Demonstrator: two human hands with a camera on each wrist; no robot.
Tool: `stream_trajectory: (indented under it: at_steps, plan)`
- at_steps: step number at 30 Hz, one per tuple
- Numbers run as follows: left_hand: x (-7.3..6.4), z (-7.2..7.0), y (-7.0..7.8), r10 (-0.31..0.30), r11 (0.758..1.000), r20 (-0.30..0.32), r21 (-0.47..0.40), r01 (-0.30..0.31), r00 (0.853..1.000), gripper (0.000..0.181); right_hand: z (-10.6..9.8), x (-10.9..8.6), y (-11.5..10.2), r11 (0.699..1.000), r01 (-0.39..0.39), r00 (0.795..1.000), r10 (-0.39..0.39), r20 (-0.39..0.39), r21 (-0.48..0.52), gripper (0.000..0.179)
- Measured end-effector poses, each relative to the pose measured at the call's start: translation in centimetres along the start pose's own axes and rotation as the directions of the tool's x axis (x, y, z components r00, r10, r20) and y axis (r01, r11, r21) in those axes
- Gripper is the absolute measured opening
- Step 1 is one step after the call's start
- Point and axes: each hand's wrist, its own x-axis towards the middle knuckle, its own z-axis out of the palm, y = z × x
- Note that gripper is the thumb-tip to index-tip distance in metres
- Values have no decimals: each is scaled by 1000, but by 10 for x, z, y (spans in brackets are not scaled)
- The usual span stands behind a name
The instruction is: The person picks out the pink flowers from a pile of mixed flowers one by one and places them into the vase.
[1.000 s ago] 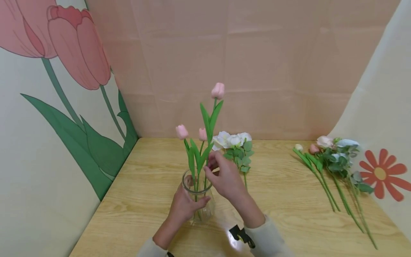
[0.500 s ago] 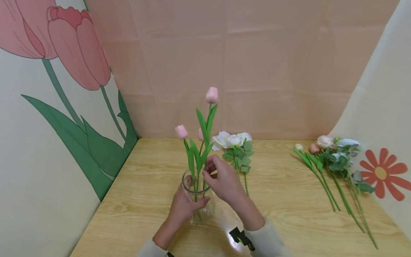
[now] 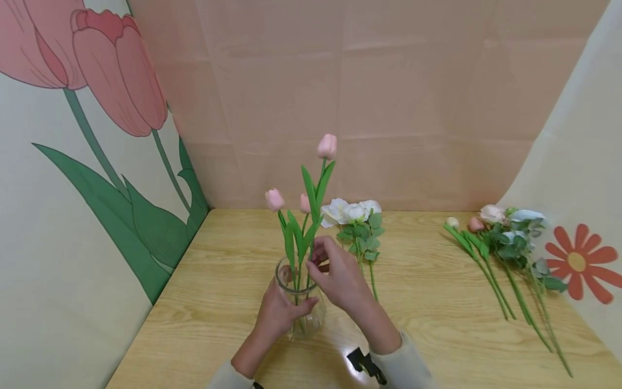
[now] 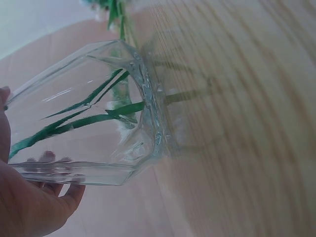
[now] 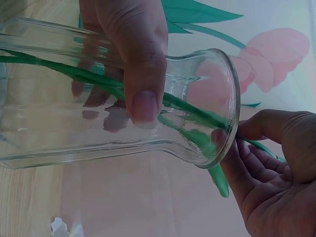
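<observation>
In the head view a clear glass vase [image 3: 313, 319] stands upright on the table, and my left hand [image 3: 279, 310] grips it around the neck, thumb across the near side. Two pink tulips, one left [image 3: 275, 200] and one partly behind leaves [image 3: 305, 203], lean in the vase. A taller pink tulip [image 3: 327, 147] rises above them, its stem pinched between thumb and fingers of my right hand [image 3: 342, 275] just over the rim. In the right wrist view this pinch [image 5: 237, 136] sits right at the glass rim. The left wrist view shows green stems [image 4: 94, 118] through the faceted glass.
White flowers [image 3: 355, 212] with grey-green leaves lie behind my right hand. At the right of the wooden table [image 3: 413, 259] lies a group of stems with tulips, roses and foliage [image 3: 510, 237]. A pink cloth backdrop [image 3: 389, 108] and printed side panels surround the table.
The tallest tulip has sunk a little lower; its head swung left and then partly back right. My right hand came down slightly with it. The left hand and vase stayed put.
</observation>
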Motion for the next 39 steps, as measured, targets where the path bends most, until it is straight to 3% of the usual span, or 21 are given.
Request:
stream_trajectory:
  at_steps: [20,27,39]
  plan:
    - [0,0,0,-33,999,2,-26,33,999,90,1,-6,1,1000,-2,1000,2,2,9,28]
    - [0,-1,0,-53,998,13,-42,53,999,91,1,-6,1,997,70,997,-70,-8,-41,15]
    - [0,-1,-3,-12,998,10,-59,13,1000,89,1,-8,-1,982,134,988,-142,-53,-130,5]
